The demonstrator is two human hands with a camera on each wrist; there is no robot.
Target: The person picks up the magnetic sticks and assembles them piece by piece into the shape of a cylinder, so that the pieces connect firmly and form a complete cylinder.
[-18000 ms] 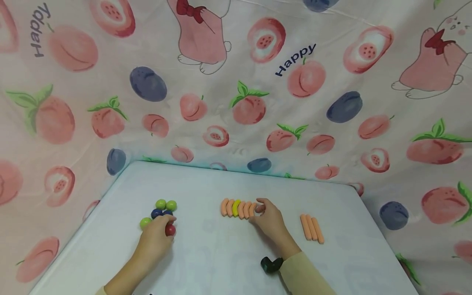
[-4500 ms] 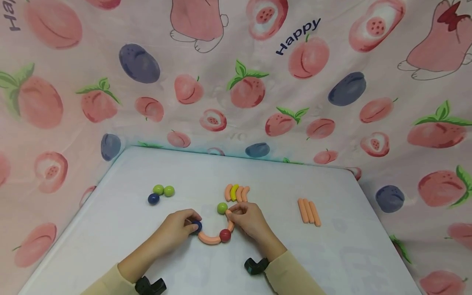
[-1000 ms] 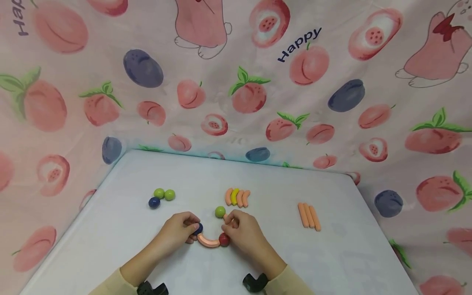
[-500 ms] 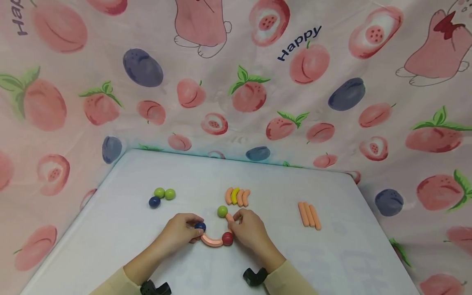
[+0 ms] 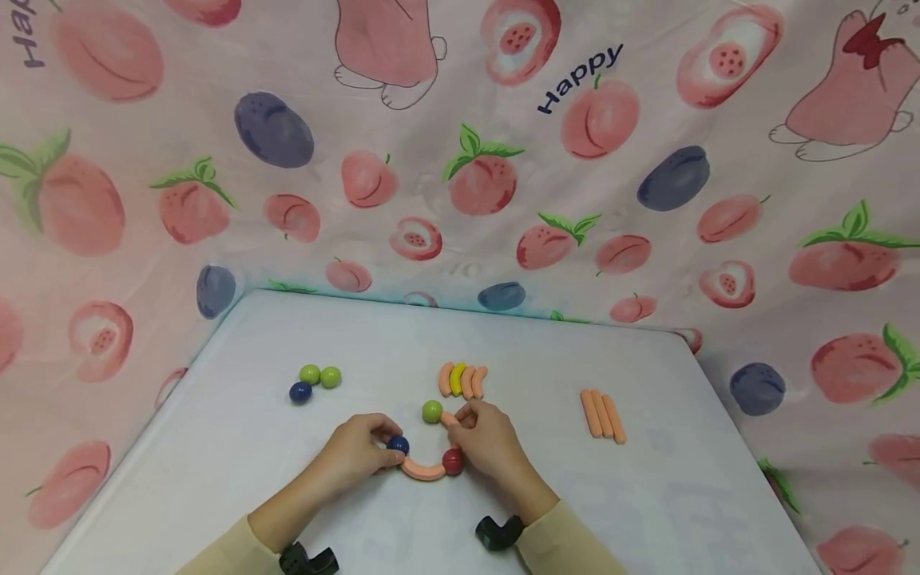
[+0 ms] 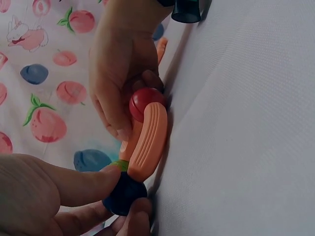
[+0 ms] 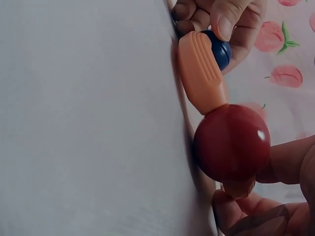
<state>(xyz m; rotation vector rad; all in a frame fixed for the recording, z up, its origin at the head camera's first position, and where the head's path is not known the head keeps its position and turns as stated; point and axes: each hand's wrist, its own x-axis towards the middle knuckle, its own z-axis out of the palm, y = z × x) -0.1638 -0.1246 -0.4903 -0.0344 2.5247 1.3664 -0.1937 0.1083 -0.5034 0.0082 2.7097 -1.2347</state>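
Near the front middle of the table, balls and curved orange sticks form a U-shaped chain. At its left end my left hand pinches a blue ball between thumb and fingers. A curved orange stick runs from that ball to a red ball. My right hand pinches a second curved orange stick, partly hidden by the fingers, which stretches from the red ball toward a green ball at the far end.
Two green balls and a blue ball lie to the left. Behind the chain stands a row of short curved sticks, several orange and one yellow. Straight orange sticks lie on the right of the white table.
Earlier the balls lay grouped and the curved sticks sat in a longer row; some now form the chain. Over the last second, the blue and red balls shifted slightly right with my hands.
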